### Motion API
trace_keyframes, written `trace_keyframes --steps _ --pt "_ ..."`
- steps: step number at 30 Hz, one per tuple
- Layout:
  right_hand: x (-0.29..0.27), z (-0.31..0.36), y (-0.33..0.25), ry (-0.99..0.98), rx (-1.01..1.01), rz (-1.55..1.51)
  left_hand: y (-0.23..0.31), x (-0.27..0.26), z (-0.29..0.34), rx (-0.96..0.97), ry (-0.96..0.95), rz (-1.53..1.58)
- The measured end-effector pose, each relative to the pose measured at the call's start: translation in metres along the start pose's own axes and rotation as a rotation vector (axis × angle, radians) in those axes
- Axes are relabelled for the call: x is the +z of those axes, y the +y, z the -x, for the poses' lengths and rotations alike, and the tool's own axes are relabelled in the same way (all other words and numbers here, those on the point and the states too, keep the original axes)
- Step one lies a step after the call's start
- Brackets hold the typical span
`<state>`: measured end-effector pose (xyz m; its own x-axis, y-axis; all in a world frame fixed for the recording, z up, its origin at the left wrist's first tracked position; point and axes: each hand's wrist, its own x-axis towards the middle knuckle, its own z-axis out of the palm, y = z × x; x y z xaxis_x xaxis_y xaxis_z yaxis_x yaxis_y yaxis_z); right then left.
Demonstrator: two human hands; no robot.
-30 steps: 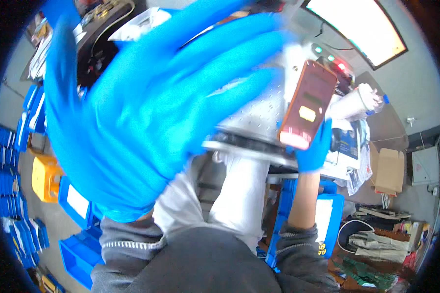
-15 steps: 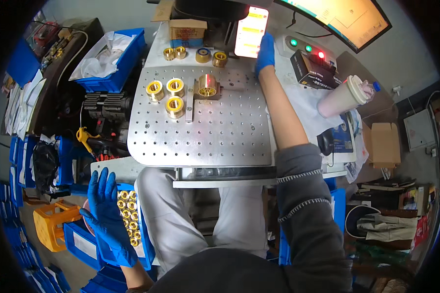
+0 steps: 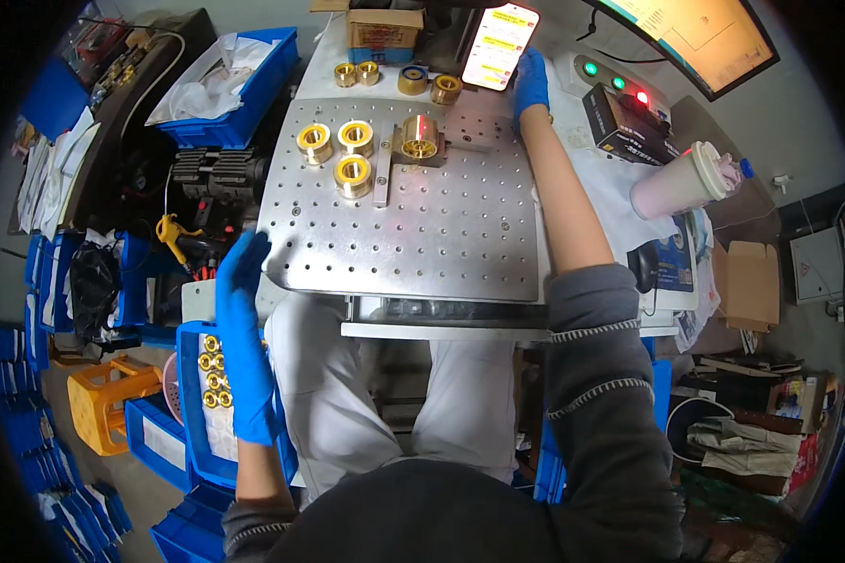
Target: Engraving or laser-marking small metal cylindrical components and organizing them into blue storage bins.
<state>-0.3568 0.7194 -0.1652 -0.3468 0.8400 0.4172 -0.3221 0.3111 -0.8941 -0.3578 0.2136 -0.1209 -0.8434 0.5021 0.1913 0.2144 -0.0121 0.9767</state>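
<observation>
At the back of the desk (image 3: 317, 84): phone (image 3: 500, 47), leaning slightly right, screen lit.
Right hand (image 3: 531, 89): at the phone's right edge (whether its fingers clamp it, I cannot tell).
Left hand (image 3: 244, 347): fingers straight, uncurled, near the plate (image 3: 441, 235), over a blue bin (image 3: 190, 385) of rings (image 3: 213, 361).
Plate: three more rings left of a metal bar (image 3: 383, 174).

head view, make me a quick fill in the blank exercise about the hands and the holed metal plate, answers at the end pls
1. The hand beside the lit phone is the ____ one.
2. The glove on the left hand is ____.
3. On the plate, ____ yellow-faced rings sit left of the narrow bar.
4. Beside two green lights glows one ____ light.

Missing words: right; blue; three; red
</observation>
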Motion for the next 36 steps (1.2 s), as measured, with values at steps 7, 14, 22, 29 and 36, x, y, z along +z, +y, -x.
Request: trace_keyframes --steps 7,14,22,29,36 --pt "-0.019 0.003 -0.033 -0.050 0.241 -0.018 0.045 0.082 -0.089 0.609 -0.298 -0.593" --pt "-0.040 0.057 -0.086 0.074 0.171 0.106 0.015 0.130 -0.168 0.803 -0.509 -0.913" --pt "-0.085 0.218 -0.185 -0.359 0.062 0.298 0.020 0.065 -0.131 0.506 -0.018 -0.613" --pt "-0.098 0.213 -0.144 -0.210 0.018 0.391 -0.016 0.060 -0.104 0.501 0.000 -0.758" --pt "-0.099 0.207 -0.128 -0.146 0.041 0.268 0.020 0.074 -0.102 0.508 0.107 -0.932"
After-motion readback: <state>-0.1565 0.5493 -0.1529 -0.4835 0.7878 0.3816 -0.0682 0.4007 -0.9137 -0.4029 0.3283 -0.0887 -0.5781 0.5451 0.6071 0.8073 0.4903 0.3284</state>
